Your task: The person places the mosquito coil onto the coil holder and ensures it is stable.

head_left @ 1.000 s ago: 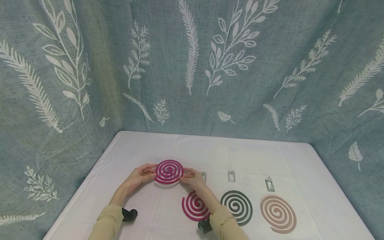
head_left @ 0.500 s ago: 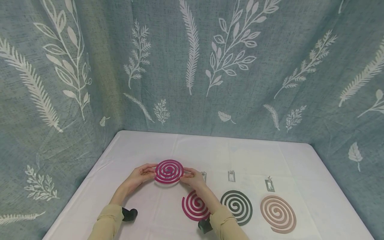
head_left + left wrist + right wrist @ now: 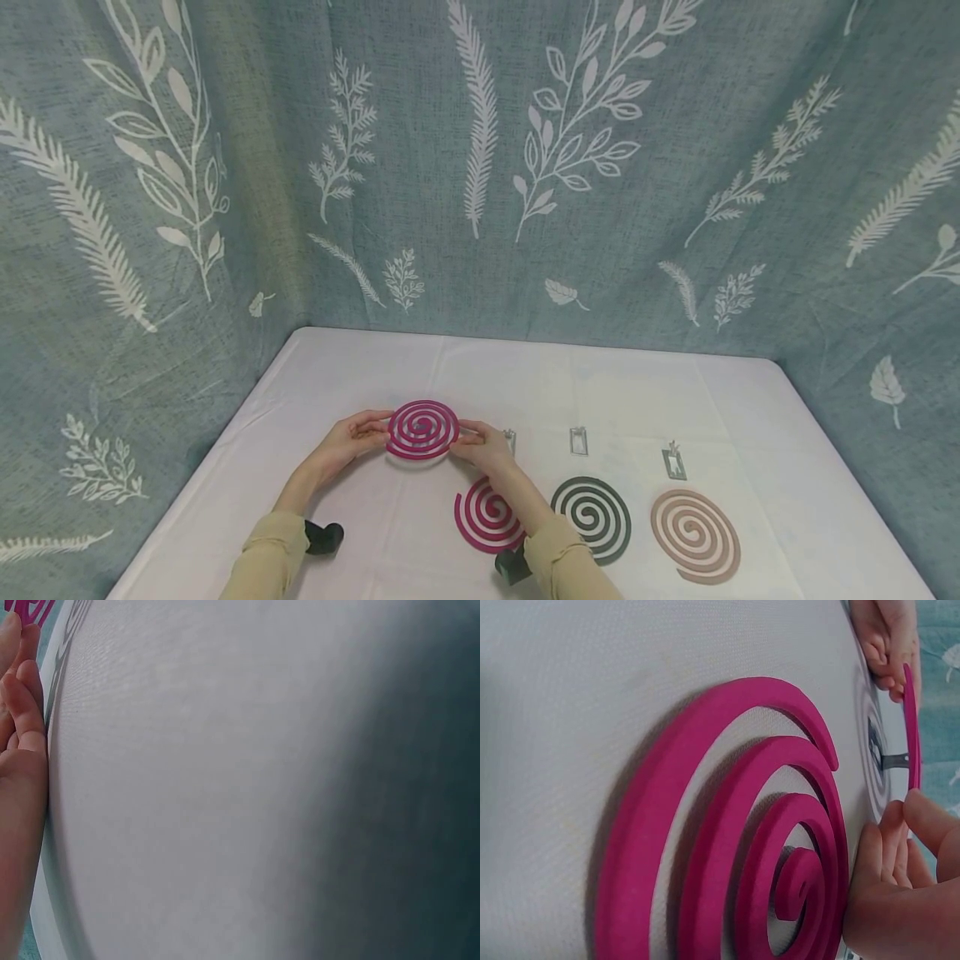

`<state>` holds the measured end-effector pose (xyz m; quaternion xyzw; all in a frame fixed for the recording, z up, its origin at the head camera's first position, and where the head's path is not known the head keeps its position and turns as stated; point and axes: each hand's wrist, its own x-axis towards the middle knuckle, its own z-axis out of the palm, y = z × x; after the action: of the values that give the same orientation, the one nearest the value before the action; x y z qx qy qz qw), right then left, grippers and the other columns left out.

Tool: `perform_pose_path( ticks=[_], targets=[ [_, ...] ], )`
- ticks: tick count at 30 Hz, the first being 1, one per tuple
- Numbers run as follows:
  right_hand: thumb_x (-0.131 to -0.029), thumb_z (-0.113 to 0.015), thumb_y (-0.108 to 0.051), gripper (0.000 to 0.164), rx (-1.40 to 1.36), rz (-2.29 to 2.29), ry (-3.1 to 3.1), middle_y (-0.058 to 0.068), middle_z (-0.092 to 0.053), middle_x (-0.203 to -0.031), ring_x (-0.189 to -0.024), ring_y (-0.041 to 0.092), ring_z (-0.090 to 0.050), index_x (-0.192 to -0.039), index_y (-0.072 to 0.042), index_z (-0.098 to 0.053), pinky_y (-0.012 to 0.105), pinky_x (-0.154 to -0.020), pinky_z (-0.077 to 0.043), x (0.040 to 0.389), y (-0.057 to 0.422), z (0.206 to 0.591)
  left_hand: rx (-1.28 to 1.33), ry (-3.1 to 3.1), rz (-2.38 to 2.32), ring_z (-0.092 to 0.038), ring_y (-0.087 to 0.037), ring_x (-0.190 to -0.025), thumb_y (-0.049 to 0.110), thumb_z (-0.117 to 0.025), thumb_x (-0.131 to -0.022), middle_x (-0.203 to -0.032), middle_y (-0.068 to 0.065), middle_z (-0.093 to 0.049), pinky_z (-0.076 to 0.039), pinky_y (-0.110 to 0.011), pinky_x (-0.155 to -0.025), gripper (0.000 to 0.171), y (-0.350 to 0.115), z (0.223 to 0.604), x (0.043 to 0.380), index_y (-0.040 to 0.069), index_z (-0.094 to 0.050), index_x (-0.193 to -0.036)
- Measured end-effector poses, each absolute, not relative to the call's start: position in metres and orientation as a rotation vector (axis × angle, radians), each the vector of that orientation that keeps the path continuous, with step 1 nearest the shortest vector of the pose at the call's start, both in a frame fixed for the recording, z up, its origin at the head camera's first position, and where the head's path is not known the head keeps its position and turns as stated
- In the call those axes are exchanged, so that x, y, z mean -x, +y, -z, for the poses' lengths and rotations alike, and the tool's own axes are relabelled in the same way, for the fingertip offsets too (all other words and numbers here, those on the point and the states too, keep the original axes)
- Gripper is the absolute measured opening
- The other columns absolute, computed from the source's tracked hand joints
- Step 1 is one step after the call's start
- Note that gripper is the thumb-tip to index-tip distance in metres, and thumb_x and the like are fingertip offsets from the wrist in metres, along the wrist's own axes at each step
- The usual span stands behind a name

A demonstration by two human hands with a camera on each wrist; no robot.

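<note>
A magenta mosquito coil [image 3: 424, 427] is held level over the white table, its shadow falling beneath it. My left hand [image 3: 354, 437] pinches its left edge between thumb and fingers. On the opposite edge, my right hand [image 3: 482, 447] pinches it the same way. In the right wrist view the held coil [image 3: 911, 731] appears edge-on, with a small grey metal stand [image 3: 895, 760] reaching up to its middle from the table. Only a corner of the coil [image 3: 30, 610] enters the left wrist view. A second magenta coil [image 3: 492, 507] lies flat below my right forearm, partly covered by it.
Right of the forearm lie a dark green coil [image 3: 590, 515] and a tan coil [image 3: 693, 529]. Flat metal stands [image 3: 579, 440] form a row behind them, another stand [image 3: 675, 463] farther right. One more stand [image 3: 511, 441] is partly hidden by my right hand. Patterned curtains [image 3: 495, 275] surround the table.
</note>
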<state>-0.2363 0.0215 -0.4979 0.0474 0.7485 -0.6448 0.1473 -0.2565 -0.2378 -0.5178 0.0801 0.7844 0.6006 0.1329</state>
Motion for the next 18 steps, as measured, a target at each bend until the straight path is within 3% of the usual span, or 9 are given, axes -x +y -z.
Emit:
perform_pose_path(
  ticks=[7,14,18],
  targets=[
    [-0.084,-0.069,-0.009,0.049,-0.093,1.852,2.178,0.01,-0.069,-0.091,-0.071,0.005,-0.056,-0.13,-0.002,-0.054,0.02,-0.065,-0.046,0.2323,0.0226,0.4939,-0.178,2.295,-1.732,-0.06,-0.001,-0.091,0.024,-0.067,-0.088,-0.098,0.004,-0.063,-0.046,-0.012,-0.084,0.057,-0.2373,0.518,0.2553,0.001,-0.047,-0.136],
    [-0.084,-0.069,-0.01,0.049,-0.105,1.845,2.176,0.005,-0.069,-0.089,-0.071,0.005,-0.055,-0.13,-0.003,-0.055,0.019,-0.064,-0.044,0.2338,0.0227,0.4947,-0.172,2.287,-1.738,-0.06,-0.001,-0.091,0.024,-0.067,-0.088,-0.099,0.004,-0.063,-0.047,-0.012,-0.084,0.057,-0.2369,0.5175,0.2551,0.0,-0.047,-0.136],
    [-0.084,-0.069,-0.01,0.049,-0.103,1.844,2.179,0.009,-0.069,-0.091,-0.071,0.005,-0.056,-0.13,-0.002,-0.054,0.02,-0.066,-0.046,0.234,0.0224,0.4963,-0.169,2.297,-1.728,-0.06,-0.001,-0.092,0.025,-0.067,-0.088,-0.099,0.003,-0.063,-0.047,-0.012,-0.084,0.057,-0.2369,0.5171,0.255,0.001,-0.047,-0.136]
  ],
)
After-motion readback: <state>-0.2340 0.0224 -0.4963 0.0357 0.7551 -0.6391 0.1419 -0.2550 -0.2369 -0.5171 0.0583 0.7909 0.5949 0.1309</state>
